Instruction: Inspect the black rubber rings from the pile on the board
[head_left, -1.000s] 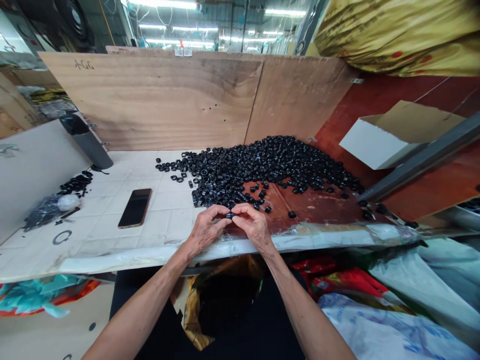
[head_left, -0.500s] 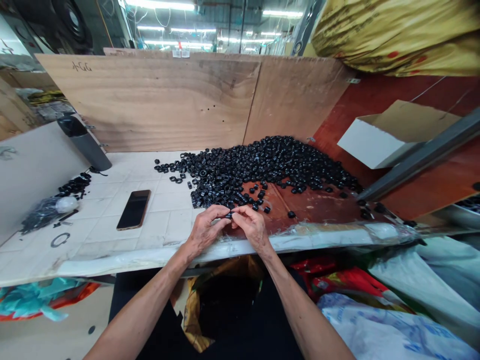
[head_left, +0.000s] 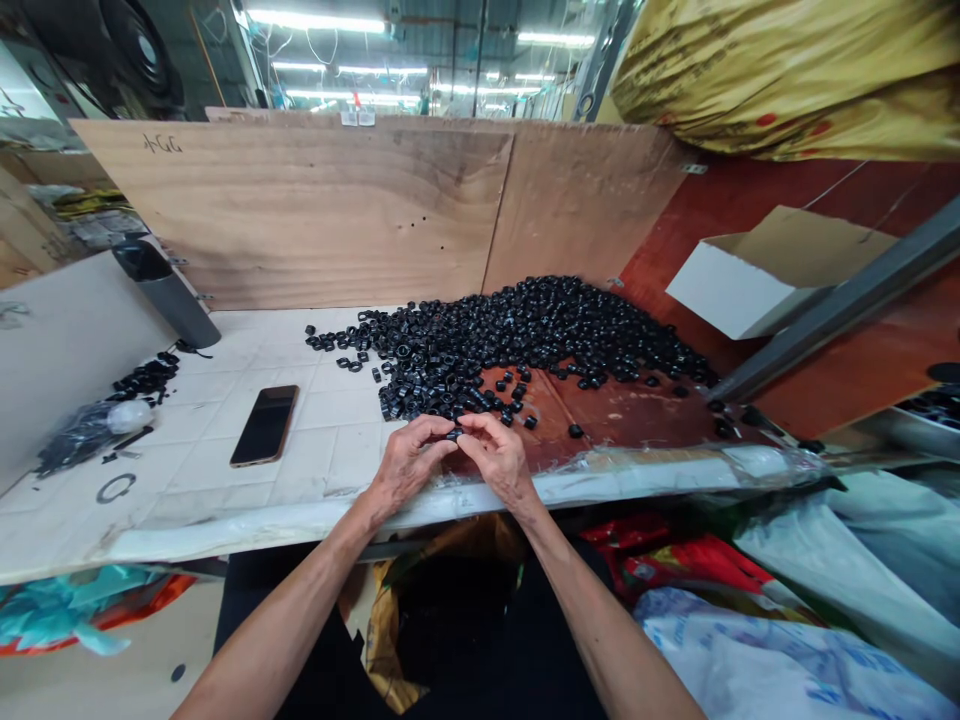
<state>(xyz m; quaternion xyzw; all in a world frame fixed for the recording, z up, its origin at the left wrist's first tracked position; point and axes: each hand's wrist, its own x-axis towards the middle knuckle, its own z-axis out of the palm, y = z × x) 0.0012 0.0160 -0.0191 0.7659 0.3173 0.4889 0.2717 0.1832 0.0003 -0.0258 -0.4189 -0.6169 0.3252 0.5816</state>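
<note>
Small black part (head_left: 454, 434), partly hidden | pinched right now between left hand (head_left: 407, 462) and right hand (head_left: 498, 460) | near worktop edge (head_left: 600, 481)

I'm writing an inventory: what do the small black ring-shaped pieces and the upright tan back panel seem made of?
Small black ring-shaped pieces: probably glossy plastic, from their bright glints; coated metal possible. Upright tan back panel: wood, likely plywood, dull finish; grain shows.

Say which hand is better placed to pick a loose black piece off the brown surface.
Right hand, I'd judge: nearer the loose black pieces there; the left hand is farther off. Both seem to pinch a small part.
</note>
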